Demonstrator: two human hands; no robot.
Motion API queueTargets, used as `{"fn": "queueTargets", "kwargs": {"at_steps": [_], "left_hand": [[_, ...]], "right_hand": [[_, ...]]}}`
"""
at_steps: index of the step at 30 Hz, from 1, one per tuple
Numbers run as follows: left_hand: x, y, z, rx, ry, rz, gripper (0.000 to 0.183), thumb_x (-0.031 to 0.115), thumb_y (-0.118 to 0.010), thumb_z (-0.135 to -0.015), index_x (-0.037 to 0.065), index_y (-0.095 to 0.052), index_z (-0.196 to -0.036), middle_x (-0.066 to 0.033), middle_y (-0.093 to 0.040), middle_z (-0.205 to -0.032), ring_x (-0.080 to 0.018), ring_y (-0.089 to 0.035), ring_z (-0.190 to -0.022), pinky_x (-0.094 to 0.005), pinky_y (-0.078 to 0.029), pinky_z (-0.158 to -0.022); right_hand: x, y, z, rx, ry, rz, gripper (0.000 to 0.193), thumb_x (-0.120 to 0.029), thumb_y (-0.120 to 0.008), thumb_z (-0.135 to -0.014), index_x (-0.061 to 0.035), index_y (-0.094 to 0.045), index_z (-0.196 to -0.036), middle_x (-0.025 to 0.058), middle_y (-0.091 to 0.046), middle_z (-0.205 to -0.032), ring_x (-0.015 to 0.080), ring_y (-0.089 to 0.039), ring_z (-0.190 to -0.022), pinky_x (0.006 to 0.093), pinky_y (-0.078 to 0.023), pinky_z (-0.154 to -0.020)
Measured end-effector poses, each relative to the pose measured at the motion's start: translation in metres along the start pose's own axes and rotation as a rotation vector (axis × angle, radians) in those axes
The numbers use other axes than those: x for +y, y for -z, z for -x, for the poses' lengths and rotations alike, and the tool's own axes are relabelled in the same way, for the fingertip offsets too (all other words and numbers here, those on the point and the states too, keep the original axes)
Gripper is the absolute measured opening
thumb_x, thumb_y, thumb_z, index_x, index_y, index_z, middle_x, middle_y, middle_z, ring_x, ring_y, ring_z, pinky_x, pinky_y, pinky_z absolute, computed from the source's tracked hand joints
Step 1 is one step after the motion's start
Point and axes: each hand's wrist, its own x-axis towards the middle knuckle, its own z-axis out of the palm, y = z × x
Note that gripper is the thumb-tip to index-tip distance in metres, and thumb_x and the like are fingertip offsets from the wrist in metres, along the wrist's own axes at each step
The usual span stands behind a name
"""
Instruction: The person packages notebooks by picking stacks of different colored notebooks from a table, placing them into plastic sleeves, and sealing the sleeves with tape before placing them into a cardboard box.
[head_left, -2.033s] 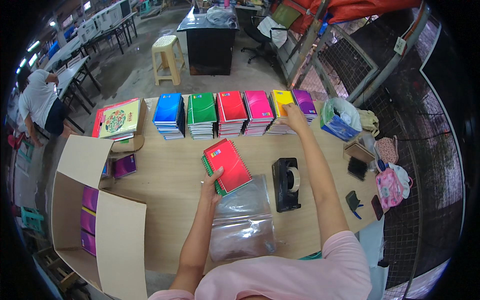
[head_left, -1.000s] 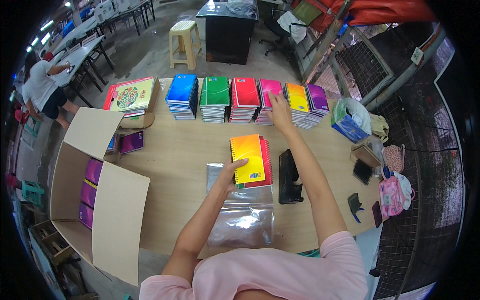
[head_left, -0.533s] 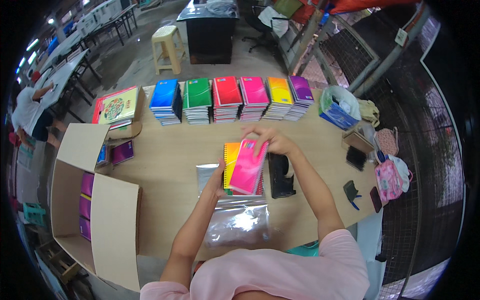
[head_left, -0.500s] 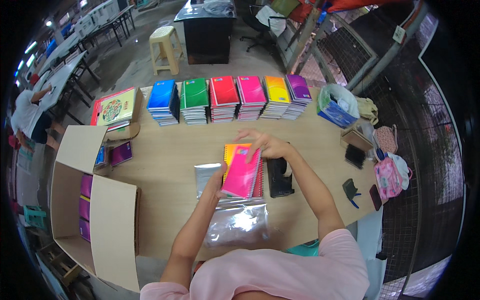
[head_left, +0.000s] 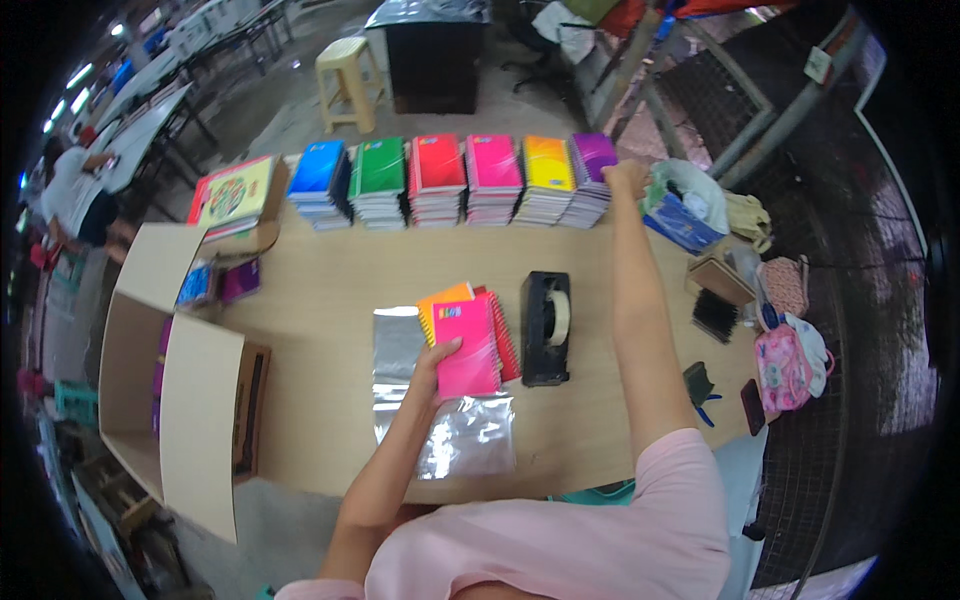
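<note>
My left hand [head_left: 432, 368] grips a small fan of spiral notebooks, its thumb over the pink notebook [head_left: 468, 350] on top. Behind that one, an orange-yellow notebook [head_left: 440, 298] shows at the left and a red notebook [head_left: 506, 335] at the right. My right arm is stretched to the far right of the row of stacks. There my right hand [head_left: 627, 178] is closed at the right edge of the top purple notebook [head_left: 593, 152]; its fingertips are partly hidden. Clear plastic sleeves [head_left: 465, 440] lie under and in front of the held notebooks.
Blue [head_left: 318, 170], green [head_left: 378, 168], red [head_left: 437, 165], pink [head_left: 493, 163] and yellow [head_left: 548, 165] notebook stacks line the far side. A black tape dispenser [head_left: 540, 345] stands right of the held notebooks. An open carton [head_left: 200, 400] is at left, a lined blue bin [head_left: 685, 215] at right.
My right hand has left the held notebooks and reached away to the purple stack. My left hand still holds its notebooks, now fanned wider with the red one showing more.
</note>
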Motion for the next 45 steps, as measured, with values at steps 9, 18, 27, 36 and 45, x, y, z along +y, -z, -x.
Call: {"fn": "queueTargets", "kwargs": {"at_steps": [9,18,27,36,45], "left_hand": [[0.007,0.018,0.027,0.141,-0.11,0.047,0.042,0.014,-0.067,-0.084,0.0,-0.051,-0.12,-0.0116,-0.063,-0.106,-0.0208,-0.065,-0.092,-0.0364,-0.056,-0.081],[0.002,0.043,0.05,0.083,-0.085,0.138,0.043,0.012,-0.065,-0.085,0.0,-0.049,-0.123,-0.0129,-0.062,-0.11,-0.0235,-0.066,-0.096,-0.0381,-0.057,-0.083],[0.003,0.054,0.06,0.154,-0.205,0.141,0.043,0.016,-0.062,-0.087,0.0,-0.048,-0.123,-0.0159,-0.061,-0.111,-0.0281,-0.064,-0.099,-0.046,-0.054,-0.088],[-0.001,0.024,0.051,0.134,-0.251,0.062,0.045,0.016,-0.064,-0.086,-0.001,-0.047,-0.124,-0.016,-0.061,-0.112,-0.0276,-0.064,-0.099,-0.0446,-0.055,-0.087],[0.007,0.033,0.049,0.086,-0.184,0.05,0.047,0.019,-0.067,-0.085,0.0,-0.048,-0.124,-0.0158,-0.061,-0.113,-0.0276,-0.065,-0.099,-0.0439,-0.056,-0.086]], "right_hand": [[0.044,-0.031,0.024,-0.202,0.225,-0.621,0.041,0.005,-0.07,-0.074,0.0046,-0.059,-0.114,0.0181,-0.066,-0.1,0.0241,-0.067,-0.077,0.0363,-0.056,-0.067],[0.045,-0.023,0.006,-0.036,-0.595,-1.875,0.032,0.015,-0.068,-0.075,0.0097,-0.057,-0.104,0.0157,-0.064,-0.097,0.0265,-0.066,-0.081,0.045,-0.058,-0.064],[-0.016,0.024,0.069,-0.132,-0.361,-0.504,0.069,-0.016,-0.074,-0.074,-0.0004,-0.037,-0.13,0.0301,-0.037,-0.132,0.0482,-0.059,-0.106,0.0501,-0.051,-0.093],[0.009,0.004,0.042,0.016,-0.587,-0.791,0.072,-0.019,-0.085,-0.066,0.0028,-0.045,-0.121,0.026,-0.061,-0.115,0.0383,-0.063,-0.106,0.0434,-0.051,-0.093],[0.051,0.079,0.087,-0.076,0.408,-1.133,0.033,-0.009,-0.081,-0.07,0.0005,-0.069,-0.099,0.0077,-0.068,-0.084,0.0167,-0.065,-0.079,0.0276,-0.051,-0.075]]}}
